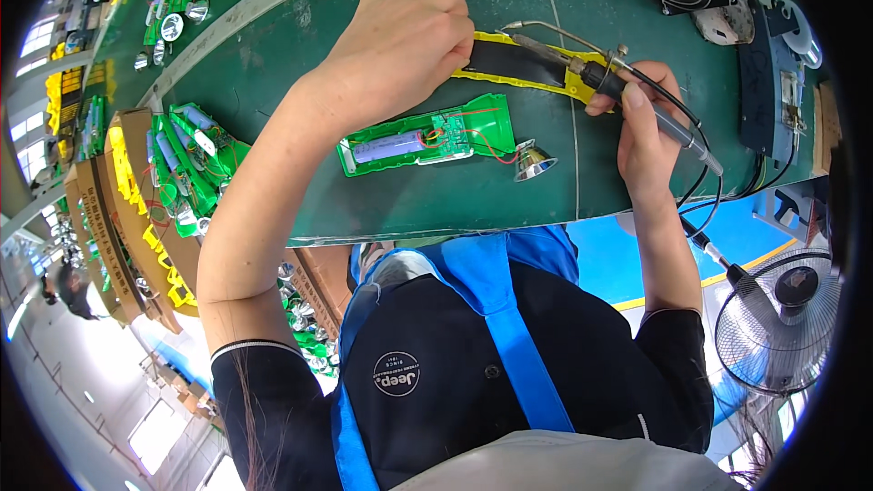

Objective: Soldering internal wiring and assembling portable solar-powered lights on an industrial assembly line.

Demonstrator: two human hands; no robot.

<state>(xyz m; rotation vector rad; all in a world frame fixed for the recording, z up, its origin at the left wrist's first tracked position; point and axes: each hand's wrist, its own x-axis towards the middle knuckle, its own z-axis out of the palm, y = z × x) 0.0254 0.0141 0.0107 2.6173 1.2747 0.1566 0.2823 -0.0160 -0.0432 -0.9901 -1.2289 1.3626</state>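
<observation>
On the scuffed green table (pixel 427 209), the long, dark-lined yellow shell (pixel 518 64) runs from the curled fingers of our left hand (pixel 400 47), whose hidden tips leave us unable to tell their grip, to our right hand (pixel 651 123), its fingers closed around the slim iron (pixel 598 78). Nearer us lie a smooth cylindrical cell (pixel 389 146) and a shiny, cone-shaped reflector (pixel 534 165).

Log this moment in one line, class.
left hand: at yellow casing | right hand: holding soldering iron | table: green casing with battery
</observation>
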